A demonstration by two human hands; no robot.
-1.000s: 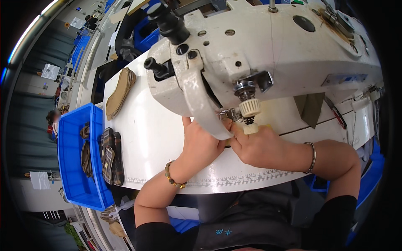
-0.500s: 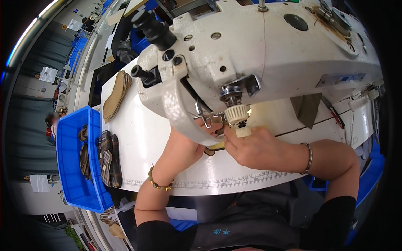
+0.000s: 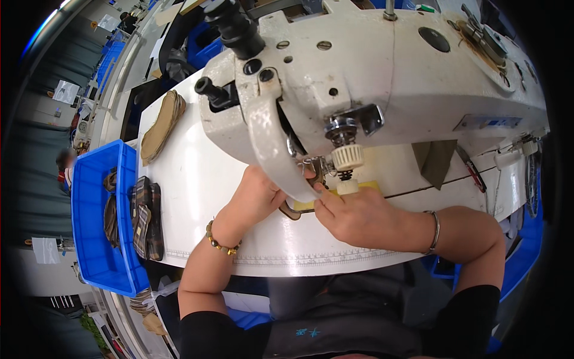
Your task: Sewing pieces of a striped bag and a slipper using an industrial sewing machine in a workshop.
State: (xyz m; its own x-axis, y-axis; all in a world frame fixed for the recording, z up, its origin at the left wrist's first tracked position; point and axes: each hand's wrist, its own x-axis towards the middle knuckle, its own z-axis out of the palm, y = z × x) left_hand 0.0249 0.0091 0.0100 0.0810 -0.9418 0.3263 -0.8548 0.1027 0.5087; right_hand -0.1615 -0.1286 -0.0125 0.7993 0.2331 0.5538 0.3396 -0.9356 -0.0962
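Note:
A white industrial sewing machine [image 3: 382, 78] stands over the table, its pale lever arm [image 3: 278, 143] curving down between my hands. Under the needle area lies a small brown fabric piece [image 3: 290, 211] with a dark edge, partly hidden by the lever and my fingers. My left hand [image 3: 254, 194], with a beaded bracelet at its wrist, is closed on the piece's left side, fingertips near the presser foot. On the other side my right hand [image 3: 359, 218], a metal bangle at its wrist, pinches the piece's edge below the cream tension knob [image 3: 348, 157]. A yellow plate [image 3: 305, 205] shows beneath.
Tan shaped fabric pieces [image 3: 162, 128] lie stacked at the table's left. Folded plaid cloth [image 3: 146, 218] rests beside a blue bin [image 3: 104, 263] holding brown pieces. To the right are an olive cloth scrap [image 3: 435, 161] and red-handled snips [image 3: 475, 173]. A ruler strip [image 3: 311, 262] follows the front edge.
The view has shifted slightly, moving the machine rightward in the picture. Both hands stay at the fabric piece; my left hand sits a little further from the needle area.

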